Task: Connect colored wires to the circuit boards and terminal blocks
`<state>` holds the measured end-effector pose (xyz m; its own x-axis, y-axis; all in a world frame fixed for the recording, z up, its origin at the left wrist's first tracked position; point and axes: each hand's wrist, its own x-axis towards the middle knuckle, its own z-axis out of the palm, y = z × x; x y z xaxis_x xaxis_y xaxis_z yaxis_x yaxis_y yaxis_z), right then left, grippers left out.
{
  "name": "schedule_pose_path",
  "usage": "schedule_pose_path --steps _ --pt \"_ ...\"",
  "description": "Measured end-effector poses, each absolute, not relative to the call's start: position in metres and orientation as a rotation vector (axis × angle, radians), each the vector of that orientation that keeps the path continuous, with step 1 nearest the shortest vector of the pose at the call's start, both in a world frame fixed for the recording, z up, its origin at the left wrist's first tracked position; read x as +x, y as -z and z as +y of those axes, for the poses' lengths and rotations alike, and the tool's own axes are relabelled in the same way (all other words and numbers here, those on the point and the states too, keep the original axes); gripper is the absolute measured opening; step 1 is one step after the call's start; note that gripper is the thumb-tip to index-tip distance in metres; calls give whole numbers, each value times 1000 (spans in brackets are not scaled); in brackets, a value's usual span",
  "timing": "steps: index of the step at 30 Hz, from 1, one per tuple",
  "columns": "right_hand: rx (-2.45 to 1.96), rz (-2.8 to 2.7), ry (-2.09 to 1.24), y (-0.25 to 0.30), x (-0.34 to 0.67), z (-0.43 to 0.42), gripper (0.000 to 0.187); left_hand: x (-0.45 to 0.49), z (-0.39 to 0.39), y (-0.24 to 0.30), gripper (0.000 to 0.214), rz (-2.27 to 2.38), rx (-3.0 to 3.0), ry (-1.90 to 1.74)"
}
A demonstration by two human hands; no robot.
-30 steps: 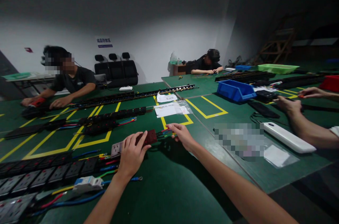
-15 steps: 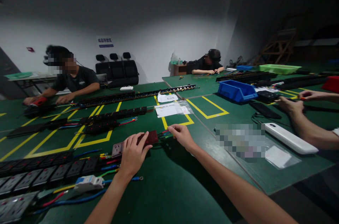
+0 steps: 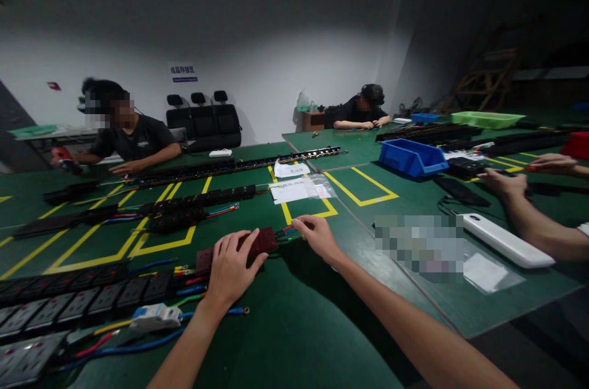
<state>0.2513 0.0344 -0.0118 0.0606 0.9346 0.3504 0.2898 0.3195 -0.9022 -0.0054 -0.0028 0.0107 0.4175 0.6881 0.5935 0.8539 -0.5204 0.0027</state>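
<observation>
Dark red socket module [image 3: 263, 240] lies on the green bench [image 3: 294, 327], long axis running left to right, far end tipped slightly away. The left hand [image 3: 232, 269] is right on it, fingers draped over the top, thumb at the near edge, clamping it. Off its right end, coloured leads [image 3: 285, 231] fan out, and the right hand [image 3: 317, 237] pinches them, fingers curled. Left of the module, a white breaker [image 3: 154, 317] and a row of sockets [image 3: 92, 298]. Well away to the right is a blue bin [image 3: 411, 157], its contents out of sight.

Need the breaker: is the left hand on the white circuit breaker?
No, the left hand lies on the dark red socket module; the circuit breaker lies apart.
</observation>
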Motion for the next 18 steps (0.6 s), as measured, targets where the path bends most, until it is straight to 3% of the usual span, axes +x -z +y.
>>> schedule_pose_path --steps 5,12,18 --pt "-1168 -1350 -891 6 250 31 41 -7 -4 -12 60 -1342 -2402 799" --pt "-1088 -1098 -1194 -6 247 25 50 -11 -4 -9 53 -1274 -2349 936" --pt "-999 -949 -1300 -8 248 24 43 -10 -6 -12 51 -1230 -2284 982"
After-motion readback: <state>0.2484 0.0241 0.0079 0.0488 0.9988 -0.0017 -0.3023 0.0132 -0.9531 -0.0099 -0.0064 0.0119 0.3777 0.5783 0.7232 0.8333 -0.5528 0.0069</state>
